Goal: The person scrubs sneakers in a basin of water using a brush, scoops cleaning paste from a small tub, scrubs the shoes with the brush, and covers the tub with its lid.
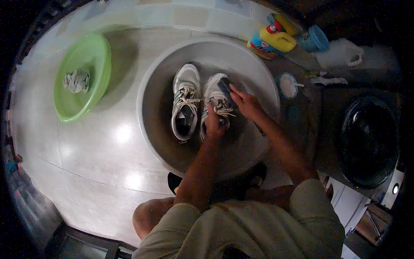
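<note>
Two white lace-up sneakers lie side by side in a large pale basin [145, 108]. The left sneaker [186, 97] is untouched, its toe pointing away from me. My left hand [214, 123] is closed around the middle of the right sneaker [212, 88], covering part of its side and opening. In my right hand [246, 103] is a small dark brush [224, 86], pressed against the side of that sneaker's toe. The brush's bristles are hidden from view.
A green basin [103, 88] with a crumpled grey cloth [76, 80] stands to the left. Behind on the right are a yellow jug [278, 39], a blue cup [318, 39] and a white container [340, 54]. A small tub [288, 85] and a black basin [368, 142] are at the right.
</note>
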Tool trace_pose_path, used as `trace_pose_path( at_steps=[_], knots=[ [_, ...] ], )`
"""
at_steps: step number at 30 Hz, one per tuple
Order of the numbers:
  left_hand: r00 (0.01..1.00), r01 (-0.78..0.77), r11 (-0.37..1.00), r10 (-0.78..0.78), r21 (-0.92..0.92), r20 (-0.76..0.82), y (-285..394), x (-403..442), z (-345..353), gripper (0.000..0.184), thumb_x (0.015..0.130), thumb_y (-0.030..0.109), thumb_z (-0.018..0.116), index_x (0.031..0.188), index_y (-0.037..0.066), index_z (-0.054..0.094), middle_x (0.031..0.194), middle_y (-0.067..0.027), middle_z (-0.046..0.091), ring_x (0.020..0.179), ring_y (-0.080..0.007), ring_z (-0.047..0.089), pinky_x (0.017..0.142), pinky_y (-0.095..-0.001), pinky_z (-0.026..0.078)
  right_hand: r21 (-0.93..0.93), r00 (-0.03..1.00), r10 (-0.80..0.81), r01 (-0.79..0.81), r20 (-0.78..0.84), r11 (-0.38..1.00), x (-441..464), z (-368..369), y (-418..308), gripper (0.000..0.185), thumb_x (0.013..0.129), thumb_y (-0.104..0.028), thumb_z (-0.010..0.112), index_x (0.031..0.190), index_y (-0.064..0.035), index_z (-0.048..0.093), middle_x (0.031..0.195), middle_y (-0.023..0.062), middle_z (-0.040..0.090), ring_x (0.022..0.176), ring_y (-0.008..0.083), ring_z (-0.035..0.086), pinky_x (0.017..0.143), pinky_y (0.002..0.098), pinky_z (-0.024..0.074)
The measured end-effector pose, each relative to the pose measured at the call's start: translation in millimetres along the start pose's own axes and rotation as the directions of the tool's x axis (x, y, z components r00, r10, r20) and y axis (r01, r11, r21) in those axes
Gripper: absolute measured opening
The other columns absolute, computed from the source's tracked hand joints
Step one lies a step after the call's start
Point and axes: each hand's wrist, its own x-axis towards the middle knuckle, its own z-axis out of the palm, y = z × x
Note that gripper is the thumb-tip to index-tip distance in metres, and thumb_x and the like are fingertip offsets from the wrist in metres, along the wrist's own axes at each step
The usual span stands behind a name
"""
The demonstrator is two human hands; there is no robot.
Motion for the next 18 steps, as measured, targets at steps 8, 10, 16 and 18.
trace_pose_path(
  at_steps=[8, 10, 16, 18],
  knots=[
    [0.997, -0.062, 0.994, 0.065, -0.092, 0.04, -13, 15, 6, 0.065, 0.076, 0.055, 0.04, 0.117, 0.005, 0.036, 0.113, -0.0095, 0.044, 0.099, -0.0247, 0.046, 0.082, -0.0361, 0.038, 0.142, 0.99, 0.082, -0.098, 0.112, 0.985, 10, 26, 9, 0.035, 0.081, -0.032, 0.046, 0.114, -0.0207, 0.045, 0.093, 0.0192, 0.055, 0.085, 0.0271, 0.055, 0.073, 0.0306, 0.041],
    [1.0, -0.015, 1.0, 0.015, -0.022, -0.018, -9, 11, 11, 0.065, 0.076, 0.055, 0.04, 0.116, 0.005, 0.036, 0.112, -0.0095, 0.045, 0.099, -0.0249, 0.046, 0.083, -0.0369, 0.037, 0.176, 0.995, 0.09, -0.097, 0.045, 0.98, 34, 23, 13, 0.035, 0.081, -0.032, 0.046, 0.114, -0.02, 0.045, 0.093, 0.0196, 0.054, 0.085, 0.0264, 0.055, 0.074, 0.0301, 0.0406],
    [0.98, -0.07, 0.969, 0.111, -0.237, 0.166, -12, 20, 15, 0.065, 0.076, 0.057, 0.036, 0.114, 0.004, 0.038, 0.109, -0.0093, 0.047, 0.098, -0.0243, 0.046, 0.083, -0.0376, 0.037, 0.036, 0.967, 0.198, -0.207, 0.162, 0.978, 16, -35, -27, 0.035, 0.08, -0.034, 0.045, 0.113, -0.0212, 0.045, 0.093, 0.0179, 0.055, 0.082, 0.0331, 0.054, 0.076, 0.0376, 0.0412],
    [0.985, -0.061, 0.978, 0.091, -0.201, 0.144, -6, 16, 14, 0.066, 0.076, 0.057, 0.036, 0.115, 0.004, 0.037, 0.111, -0.0087, 0.046, 0.099, -0.0241, 0.045, 0.085, -0.0368, 0.037, -0.028, 0.969, 0.106, -0.103, 0.222, 0.994, -14, -20, -27, 0.035, 0.08, -0.033, 0.045, 0.114, -0.0213, 0.045, 0.095, 0.0179, 0.055, 0.085, 0.0328, 0.054, 0.078, 0.037, 0.0404]
  ],
)
